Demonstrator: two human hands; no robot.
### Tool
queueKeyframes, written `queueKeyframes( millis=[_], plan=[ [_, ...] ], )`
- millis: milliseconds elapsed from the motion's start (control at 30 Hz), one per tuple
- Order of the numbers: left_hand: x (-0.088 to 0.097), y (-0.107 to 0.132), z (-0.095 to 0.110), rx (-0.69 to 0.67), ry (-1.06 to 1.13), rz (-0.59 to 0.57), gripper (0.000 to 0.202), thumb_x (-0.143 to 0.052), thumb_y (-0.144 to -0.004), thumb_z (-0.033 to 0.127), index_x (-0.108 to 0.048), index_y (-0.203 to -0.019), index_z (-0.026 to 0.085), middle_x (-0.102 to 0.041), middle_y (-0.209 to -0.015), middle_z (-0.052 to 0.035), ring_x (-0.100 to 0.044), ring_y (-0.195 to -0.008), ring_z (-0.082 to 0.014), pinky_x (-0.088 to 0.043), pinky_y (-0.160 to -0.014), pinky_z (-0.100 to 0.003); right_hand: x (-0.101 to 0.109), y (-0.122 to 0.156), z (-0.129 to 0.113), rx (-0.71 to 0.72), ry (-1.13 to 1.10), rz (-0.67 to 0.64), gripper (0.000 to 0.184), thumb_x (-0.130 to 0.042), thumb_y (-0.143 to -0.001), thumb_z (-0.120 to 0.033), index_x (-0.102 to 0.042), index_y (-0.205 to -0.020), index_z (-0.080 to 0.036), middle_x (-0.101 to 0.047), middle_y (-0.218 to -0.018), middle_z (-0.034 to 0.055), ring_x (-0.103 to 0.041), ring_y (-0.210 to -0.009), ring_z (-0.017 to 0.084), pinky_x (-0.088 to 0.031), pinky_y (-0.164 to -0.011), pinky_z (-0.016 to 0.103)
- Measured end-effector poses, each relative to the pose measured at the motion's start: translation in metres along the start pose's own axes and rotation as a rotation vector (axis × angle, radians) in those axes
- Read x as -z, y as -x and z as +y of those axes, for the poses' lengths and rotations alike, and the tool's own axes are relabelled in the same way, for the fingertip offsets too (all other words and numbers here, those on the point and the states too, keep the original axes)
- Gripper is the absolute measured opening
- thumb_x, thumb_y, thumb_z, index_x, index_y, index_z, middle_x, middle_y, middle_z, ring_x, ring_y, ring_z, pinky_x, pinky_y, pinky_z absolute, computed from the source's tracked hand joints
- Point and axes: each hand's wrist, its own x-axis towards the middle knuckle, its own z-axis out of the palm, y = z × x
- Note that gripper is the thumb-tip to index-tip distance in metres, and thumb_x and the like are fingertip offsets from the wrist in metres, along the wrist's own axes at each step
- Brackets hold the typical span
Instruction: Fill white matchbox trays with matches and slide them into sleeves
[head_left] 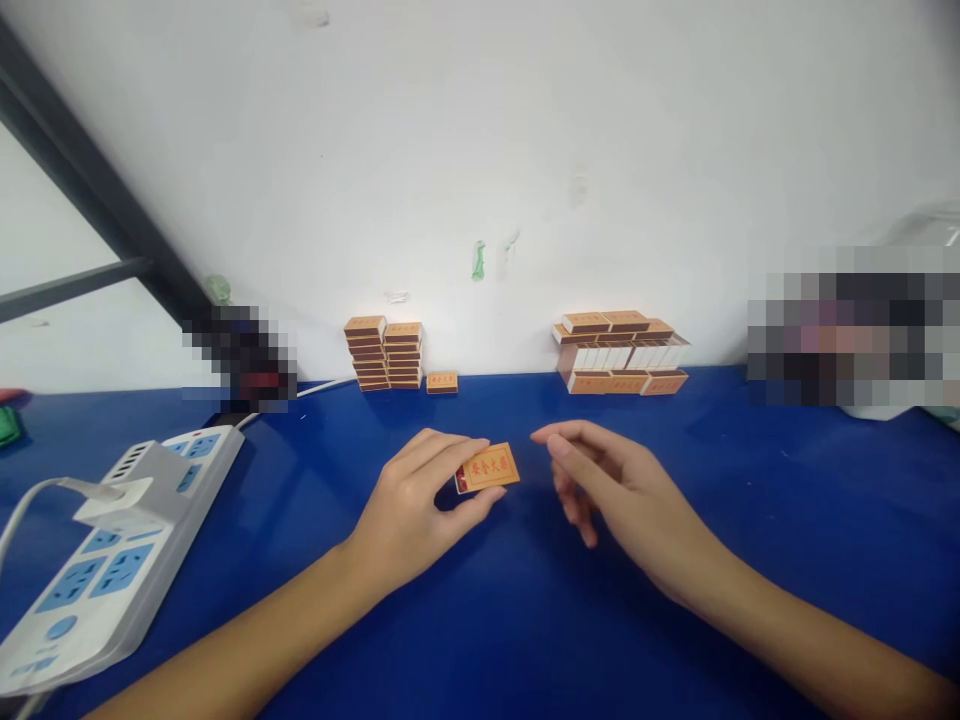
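My left hand (420, 505) pinches a small orange matchbox (489, 467) between thumb and fingers, just above the blue table (787, 520). Red characters show on the box's top face. My right hand (600, 478) hovers a little to the right of the box, fingers loosely spread and curled, holding nothing and apart from the box.
Against the white wall stand two neat stacks of matchboxes (384, 354), a single matchbox (442, 382) beside them, and a wider pile of boxes (619, 352) to the right. A white power strip (112, 550) with a plugged-in adapter lies at the left.
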Motion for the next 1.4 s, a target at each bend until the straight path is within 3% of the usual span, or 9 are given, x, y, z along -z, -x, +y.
queueKeyframes(
  millis=[167,433,533,667,767,900,1100,1233,1400],
  plan=[
    [-0.001,0.001,0.004,-0.018,0.05,-0.055,0.042,-0.077,-0.09,0.018,-0.066,-0.131,0.018,-0.077,-0.115,-0.0093,-0.071,-0.1,-0.0221,-0.061,-0.09,-0.039,-0.003,0.0,0.001,-0.121,0.036,-0.192,0.044,-0.072,-0.087,-0.062,-0.066,-0.1,-0.02,-0.057,-0.064,-0.004,-0.054,-0.046,0.012,-0.044,-0.034,0.02],
    [0.005,0.003,-0.001,0.073,0.039,-0.076,0.038,-0.077,-0.092,0.021,-0.068,-0.129,0.021,-0.077,-0.118,-0.0057,-0.072,-0.106,-0.0199,-0.06,-0.095,-0.035,0.028,-0.015,-0.009,0.026,0.214,0.02,0.05,-0.07,-0.084,-0.067,-0.059,-0.073,-0.02,-0.053,-0.054,-0.0042,-0.05,-0.043,0.01,-0.043,-0.039,0.021],
    [0.006,0.003,-0.006,0.184,0.018,-0.089,0.04,-0.079,-0.091,0.024,-0.068,-0.129,0.024,-0.077,-0.115,-0.0035,-0.073,-0.103,-0.0201,-0.06,-0.094,-0.036,0.064,-0.029,-0.02,0.169,0.339,0.245,0.046,-0.07,-0.084,-0.064,-0.061,-0.071,-0.02,-0.053,-0.052,-0.0035,-0.049,-0.042,0.011,-0.043,-0.041,0.023],
    [0.006,0.004,-0.011,0.225,0.028,-0.186,0.042,-0.078,-0.091,0.025,-0.067,-0.132,0.024,-0.076,-0.116,-0.0038,-0.071,-0.104,-0.0208,-0.06,-0.094,-0.037,0.143,-0.049,-0.031,0.351,0.477,0.762,0.025,-0.073,-0.082,-0.042,-0.067,-0.073,-0.02,-0.055,-0.05,-0.0008,-0.05,-0.043,0.013,-0.041,-0.045,0.028],
    [0.005,0.006,-0.011,0.207,0.028,-0.252,0.042,-0.076,-0.092,0.025,-0.066,-0.133,0.023,-0.075,-0.119,-0.0051,-0.069,-0.107,-0.0218,-0.059,-0.097,-0.039,0.203,-0.055,-0.03,0.232,0.552,1.074,0.012,-0.07,-0.082,-0.032,-0.067,-0.075,-0.022,-0.054,-0.05,-0.0006,-0.047,-0.041,0.015,-0.037,-0.046,0.032],
    [0.006,0.007,-0.008,0.192,0.039,-0.332,0.042,-0.075,-0.093,0.025,-0.064,-0.134,0.023,-0.075,-0.118,-0.0059,-0.066,-0.108,-0.0237,-0.058,-0.096,-0.042,0.239,-0.054,-0.018,-0.086,0.875,0.975,0.018,-0.067,-0.087,-0.03,-0.066,-0.07,-0.022,-0.054,-0.048,0.0008,-0.051,-0.048,0.018,-0.04,-0.056,0.035],
    [0.006,0.005,-0.005,0.194,0.067,-0.381,0.039,-0.073,-0.094,0.026,-0.065,-0.132,0.023,-0.076,-0.118,-0.0059,-0.066,-0.106,-0.0242,-0.057,-0.095,-0.043,0.222,-0.071,0.007,-0.156,0.833,0.567,0.023,-0.063,-0.091,-0.039,-0.071,-0.089,-0.017,-0.065,-0.058,0.0034,-0.053,-0.043,0.018,-0.042,-0.053,0.033],
    [0.005,0.005,-0.005,0.182,0.067,-0.382,0.038,-0.073,-0.094,0.027,-0.065,-0.131,0.024,-0.076,-0.115,-0.0057,-0.066,-0.105,-0.0244,-0.058,-0.093,-0.043,0.223,-0.082,0.014,-0.151,0.866,0.592,0.03,-0.068,-0.086,-0.045,-0.073,-0.097,-0.018,-0.069,-0.06,0.0061,-0.057,-0.046,0.023,-0.044,-0.055,0.037],
    [0.005,0.005,-0.006,0.173,0.064,-0.371,0.039,-0.075,-0.093,0.027,-0.066,-0.131,0.023,-0.077,-0.112,-0.006,-0.067,-0.103,-0.0245,-0.059,-0.091,-0.044,0.229,-0.088,0.013,-0.12,0.928,0.674,0.022,-0.068,-0.086,-0.043,-0.071,-0.082,-0.021,-0.068,-0.058,0.0074,-0.066,-0.066,0.031,-0.045,-0.066,0.04]
  ],
)
